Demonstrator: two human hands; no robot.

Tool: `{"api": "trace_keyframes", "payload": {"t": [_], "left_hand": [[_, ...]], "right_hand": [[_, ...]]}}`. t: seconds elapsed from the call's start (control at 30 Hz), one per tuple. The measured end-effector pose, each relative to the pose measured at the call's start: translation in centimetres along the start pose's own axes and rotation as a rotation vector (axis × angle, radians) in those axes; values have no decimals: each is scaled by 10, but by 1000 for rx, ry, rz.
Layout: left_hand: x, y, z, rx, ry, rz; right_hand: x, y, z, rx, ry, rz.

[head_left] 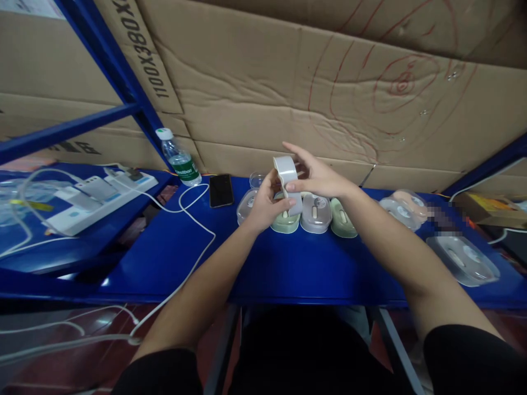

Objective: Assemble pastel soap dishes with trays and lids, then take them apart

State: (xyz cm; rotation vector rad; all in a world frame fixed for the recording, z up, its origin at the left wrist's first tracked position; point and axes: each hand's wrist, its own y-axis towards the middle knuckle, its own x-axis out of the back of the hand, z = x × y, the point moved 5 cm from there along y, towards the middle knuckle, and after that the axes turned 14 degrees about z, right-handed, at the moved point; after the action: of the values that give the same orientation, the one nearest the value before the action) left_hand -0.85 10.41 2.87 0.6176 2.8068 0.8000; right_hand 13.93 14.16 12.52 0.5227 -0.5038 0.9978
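Above the back of the blue table, I hold a pale grey curved piece (285, 165), like a wide band, between both hands. My left hand (265, 203) grips its left and lower side, thumb across the front. My right hand (319, 174) has its thumb on the piece's right side, with one finger stretched up away from it. Below and behind them stand several clear-lidded pastel boxes: a green box (286, 225) partly under my left hand, a greyish box (316, 215), and another green box (343, 222) beside my right forearm.
More clear-lidded boxes (401, 213) stand at the right, with a larger one (463, 259) nearer the edge. A phone (221, 190) and a water bottle (181, 162) are at the back left. A white cable (209, 241) crosses the table from a power strip (94, 200).
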Motion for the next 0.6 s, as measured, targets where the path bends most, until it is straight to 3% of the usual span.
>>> {"api": "trace_keyframes", "payload": {"t": [0.23,0.43,0.6], "left_hand": [[-14,-2,-1,16,-42,81],[-21,-3,4,71,-31,102],[-9,-7,4,69,32,31]], "right_hand": [[4,-21,-2,-10,43,-50],[5,-23,-5,-6,-97,-65],[31,-46,-4,-33,-157,-161]]}}
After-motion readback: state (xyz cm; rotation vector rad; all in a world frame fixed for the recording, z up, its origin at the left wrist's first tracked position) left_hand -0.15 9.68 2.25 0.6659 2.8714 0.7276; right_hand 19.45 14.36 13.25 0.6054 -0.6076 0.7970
